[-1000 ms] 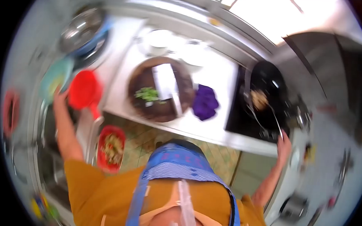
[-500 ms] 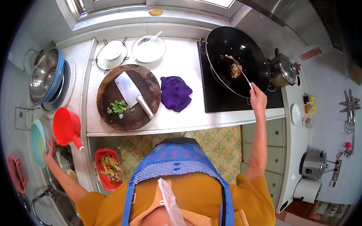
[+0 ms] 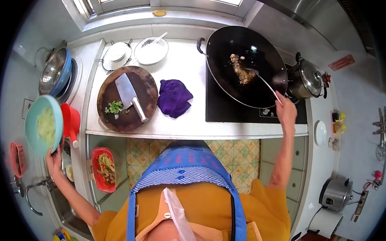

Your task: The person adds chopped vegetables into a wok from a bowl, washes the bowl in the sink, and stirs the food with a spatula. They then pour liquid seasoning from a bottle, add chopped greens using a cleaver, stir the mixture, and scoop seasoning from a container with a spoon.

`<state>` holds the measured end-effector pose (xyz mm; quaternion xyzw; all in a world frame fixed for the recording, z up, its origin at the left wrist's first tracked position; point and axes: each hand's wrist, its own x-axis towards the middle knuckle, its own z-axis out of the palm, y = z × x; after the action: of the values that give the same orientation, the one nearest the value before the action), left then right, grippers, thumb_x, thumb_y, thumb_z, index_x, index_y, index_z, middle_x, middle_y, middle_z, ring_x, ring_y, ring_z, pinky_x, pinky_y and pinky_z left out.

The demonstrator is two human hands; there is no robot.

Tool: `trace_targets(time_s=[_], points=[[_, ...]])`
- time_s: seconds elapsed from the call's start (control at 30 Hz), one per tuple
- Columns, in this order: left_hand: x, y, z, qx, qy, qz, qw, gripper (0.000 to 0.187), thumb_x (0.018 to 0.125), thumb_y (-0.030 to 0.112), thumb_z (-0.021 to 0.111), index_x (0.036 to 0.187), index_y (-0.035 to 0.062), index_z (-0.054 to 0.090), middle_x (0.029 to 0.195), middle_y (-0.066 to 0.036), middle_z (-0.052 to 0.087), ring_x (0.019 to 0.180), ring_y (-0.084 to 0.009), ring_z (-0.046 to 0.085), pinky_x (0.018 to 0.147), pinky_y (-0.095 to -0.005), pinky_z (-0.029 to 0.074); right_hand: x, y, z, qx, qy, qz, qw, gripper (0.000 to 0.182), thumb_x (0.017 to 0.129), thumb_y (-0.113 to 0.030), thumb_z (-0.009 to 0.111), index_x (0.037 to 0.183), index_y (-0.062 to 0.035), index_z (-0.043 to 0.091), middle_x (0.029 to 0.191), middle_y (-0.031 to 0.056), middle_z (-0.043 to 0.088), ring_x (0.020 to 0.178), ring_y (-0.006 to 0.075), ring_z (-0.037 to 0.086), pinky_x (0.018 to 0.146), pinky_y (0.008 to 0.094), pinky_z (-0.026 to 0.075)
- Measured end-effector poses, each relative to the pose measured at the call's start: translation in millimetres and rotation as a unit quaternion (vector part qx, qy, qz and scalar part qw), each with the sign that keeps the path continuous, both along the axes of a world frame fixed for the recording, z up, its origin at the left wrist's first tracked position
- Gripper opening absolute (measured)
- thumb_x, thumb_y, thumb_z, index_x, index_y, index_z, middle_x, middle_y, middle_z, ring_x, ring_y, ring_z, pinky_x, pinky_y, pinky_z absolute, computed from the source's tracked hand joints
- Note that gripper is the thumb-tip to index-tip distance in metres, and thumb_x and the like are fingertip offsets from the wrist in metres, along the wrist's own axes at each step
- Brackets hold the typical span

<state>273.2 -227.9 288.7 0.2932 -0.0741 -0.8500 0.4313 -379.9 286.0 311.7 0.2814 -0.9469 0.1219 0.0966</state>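
Note:
My left hand (image 3: 54, 159) grips the rim of a pale teal bowl (image 3: 30, 128), which is tipped to show pale green chopped pieces (image 3: 47, 125) inside. A red long-handled scoop (image 3: 72, 119) sits just right of that bowl. My right hand (image 3: 287, 111) is closed around the handle of a spatula (image 3: 267, 86), whose head rests in browned bits of food (image 3: 243, 74) in the black wok (image 3: 222, 81). The wok stands on a black cooktop (image 3: 228, 112). The spatula's head is partly hidden by the food.
A round chopping board (image 3: 106, 86) carries a cleaver (image 3: 126, 91) and chopped green herbs (image 3: 114, 107). Beside it lie a purple cloth (image 3: 174, 98) and a white bowl (image 3: 151, 54). A lidded pot (image 3: 307, 78) stands right of the wok. Below the counter is a red food container (image 3: 96, 183).
My left hand has lifted the teal bowl and tilted its inside into view. The wok has shifted or turned slightly, and my right hand has moved the spatula right and down through the food.

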Motion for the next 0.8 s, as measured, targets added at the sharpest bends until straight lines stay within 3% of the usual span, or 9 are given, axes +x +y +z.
trace_targets(time_s=[0.03, 0.1, 0.17, 0.23, 0.33, 0.43, 0.57, 0.7, 0.8], points=[[-17.5, 8.4, 5.4, -0.02, -0.019, -0.026, 0.999, 0.062, 0.076, -0.013, 0.043, 0.134, -0.0052, 0.023, 0.139, -0.024, 0.021, 0.128, -0.0463, 0.019, 0.096, -0.0472, 0.043, 4.3, 13.2, 13.0, 0.016, -0.016, -0.014, 1.0, 0.034, 0.079, -0.013, 0.056, 0.113, -0.0179, 0.06, 0.079, 0.0118, 0.058, 0.078, 0.0312, 0.057, 0.068, 0.0412, 0.044], [-23.9, -3.6, -32.2, -0.078, -0.106, 0.056, 0.99, 0.06, 0.076, -0.013, 0.044, 0.132, -0.0057, 0.024, 0.136, -0.025, 0.026, 0.126, -0.0481, 0.022, 0.095, -0.0468, 0.044, 21.0, 36.4, 49.1, -0.006, -0.048, -0.009, 0.999, 0.035, 0.078, -0.011, 0.057, 0.112, -0.0175, 0.061, 0.075, 0.011, 0.057, 0.072, 0.0297, 0.057, 0.066, 0.039, 0.044], [-97.6, 50.6, 2.9, -0.024, -0.059, -0.023, 0.998, 0.058, 0.075, -0.013, 0.047, 0.129, -0.0044, 0.03, 0.13, -0.022, 0.037, 0.12, -0.0488, 0.032, 0.099, -0.0493, 0.04, 33.1, 56.4, 74.1, 0.004, -0.074, -0.03, 0.997, 0.035, 0.077, -0.01, 0.057, 0.111, -0.0171, 0.061, 0.076, 0.0106, 0.058, 0.071, 0.0286, 0.057, 0.065, 0.0376, 0.044], [-146.6, 81.6, 7.0, -0.057, -0.094, -0.077, 0.991, 0.055, 0.074, -0.012, 0.05, 0.127, -0.0028, 0.035, 0.128, -0.018, 0.042, 0.119, -0.0419, 0.038, 0.1, -0.0496, 0.039, 38.1, 72.3, 80.9, 0.028, -0.103, -0.047, 0.993, 0.036, 0.077, -0.008, 0.058, 0.111, -0.017, 0.061, 0.076, 0.0103, 0.058, 0.071, 0.0276, 0.058, 0.064, 0.0369, 0.044], [-204.7, 112.8, 4.7, -0.056, -0.138, -0.089, 0.985, 0.05, 0.073, -0.012, 0.052, 0.121, 0.0002, 0.043, 0.12, -0.014, 0.051, 0.111, -0.028, 0.05, 0.097, -0.0463, 0.041, 21.7, 69.2, 40.3, 0.004, -0.098, -0.016, 0.995, 0.038, 0.077, -0.005, 0.058, 0.113, -0.0158, 0.06, 0.078, 0.0108, 0.057, 0.073, 0.0295, 0.057, 0.065, 0.0387, 0.044], [-258.5, 136.9, 11.1, -0.063, -0.13, -0.175, 0.974, 0.051, 0.072, -0.011, 0.053, 0.121, -0.0014, 0.042, 0.12, -0.015, 0.05, 0.111, -0.0291, 0.05, 0.096, -0.0447, 0.041, 12.3, 60.3, -6.6, -0.03, -0.057, 0.022, 0.998, 0.04, 0.078, -0.005, 0.057, 0.116, -0.0151, 0.057, 0.082, 0.0137, 0.056, 0.075, 0.0328, 0.056, 0.067, 0.0408, 0.044], [-327.5, 159.9, 31.8, -0.118, -0.171, -0.283, 0.936, 0.049, 0.075, -0.005, 0.053, 0.122, -0.0051, 0.039, 0.119, -0.017, 0.05, 0.109, -0.0286, 0.051, 0.091, -0.0434, 0.045, 32.1, 74.5, -4.9, -0.005, -0.162, -0.025, 0.986, 0.046, 0.079, -0.006, 0.056, 0.124, -0.0142, 0.05, 0.083, 0.0146, 0.055, 0.075, 0.0317, 0.055, 0.068, 0.0399, 0.042], [-392.7, 172.2, 53.0, -0.207, -0.238, -0.359, 0.878, 0.049, 0.075, -0.001, 0.052, 0.121, -0.0084, 0.037, 0.116, -0.02, 0.051, 0.103, -0.0299, 0.055, 0.087, -0.045, 0.048, 34.7, 95.1, -10.3, -0.04, -0.152, 0.003, 0.988, 0.05, 0.078, -0.004, 0.056, 0.126, -0.0123, 0.046, 0.091, 0.0167, 0.057, 0.079, 0.0342, 0.055, 0.071, 0.0416, 0.042], [-445.3, 172.0, 60.6, -0.285, -0.259, -0.392, 0.836, 0.047, 0.074, 0.0, 0.047, 0.119, -0.01, 0.037, 0.109, -0.021, 0.053, 0.093, -0.0305, 0.06, 0.079, -0.0428, 0.053, 27.8, 93.4, -6.1, 0.008, -0.178, 0.001, 0.984, 0.049, 0.079, -0.003, 0.051, 0.127, -0.0099, 0.044, 0.099, 0.02, 0.056, 0.084, 0.0388, 0.055, 0.072, 0.0447, 0.044]])
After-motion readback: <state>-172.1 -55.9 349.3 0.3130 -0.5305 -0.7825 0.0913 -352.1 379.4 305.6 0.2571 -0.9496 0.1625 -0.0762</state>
